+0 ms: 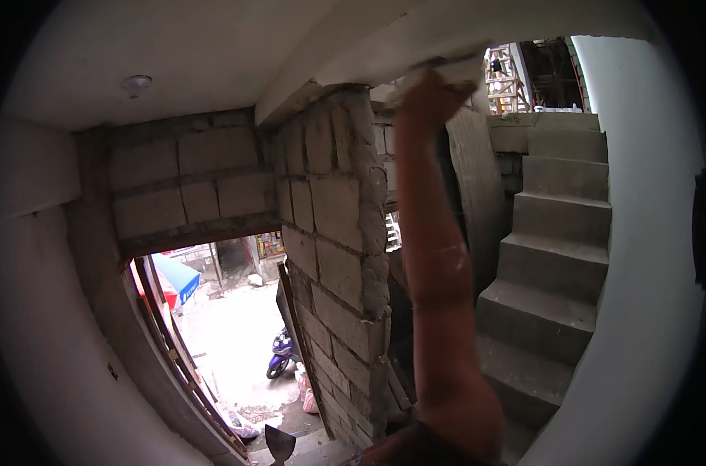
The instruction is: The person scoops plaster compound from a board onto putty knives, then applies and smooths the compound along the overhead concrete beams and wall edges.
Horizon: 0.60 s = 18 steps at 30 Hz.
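My right arm reaches straight up, and my right hand (433,99) is closed around a flat plastering trowel (444,62). The trowel is blurred and lies up against the underside of the pale ceiling beam (384,46); whether it touches cannot be made out. At the lower edge the dark, flared blade of a putty knife (280,444) points upward. Its handle is cut off by the picture's edge, and my left hand is out of view.
A bare block wall (329,225) with a rough end stands left of my arm. Concrete stairs (555,233) climb on the right beside a smooth white wall (648,233). Through the doorway at lower left are a purple motorcycle (283,354) and a blue umbrella (179,275). A ceiling light (136,85) hangs at upper left.
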Each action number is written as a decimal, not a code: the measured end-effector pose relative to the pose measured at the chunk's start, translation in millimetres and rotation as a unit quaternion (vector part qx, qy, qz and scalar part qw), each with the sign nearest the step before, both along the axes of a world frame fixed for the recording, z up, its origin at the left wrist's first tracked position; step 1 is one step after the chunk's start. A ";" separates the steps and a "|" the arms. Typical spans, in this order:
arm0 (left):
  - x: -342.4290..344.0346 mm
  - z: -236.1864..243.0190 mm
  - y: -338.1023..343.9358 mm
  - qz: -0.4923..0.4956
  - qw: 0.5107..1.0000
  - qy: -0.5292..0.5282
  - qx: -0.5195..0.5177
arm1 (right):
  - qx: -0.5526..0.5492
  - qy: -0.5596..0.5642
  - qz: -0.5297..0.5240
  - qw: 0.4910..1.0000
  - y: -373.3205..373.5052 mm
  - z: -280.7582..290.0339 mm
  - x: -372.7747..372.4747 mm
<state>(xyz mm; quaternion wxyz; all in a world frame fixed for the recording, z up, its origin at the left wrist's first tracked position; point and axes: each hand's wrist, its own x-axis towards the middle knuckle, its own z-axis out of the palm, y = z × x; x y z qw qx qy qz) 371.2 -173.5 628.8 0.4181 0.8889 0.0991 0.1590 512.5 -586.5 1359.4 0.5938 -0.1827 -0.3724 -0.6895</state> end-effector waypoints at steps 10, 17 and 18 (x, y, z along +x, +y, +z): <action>43.8 39.6 16.8 -0.048 0.996 -0.074 -0.003 | 0.039 0.080 -0.287 0.954 69.2 35.5 -61.8; 101.6 171.4 0.4 -0.114 0.956 -0.097 -0.251 | -0.356 0.249 -0.138 0.890 120.7 -155.9 -62.5; 105.0 184.6 7.7 -0.169 0.937 -0.118 -0.283 | -0.381 0.266 -0.190 0.865 124.6 -185.8 -64.5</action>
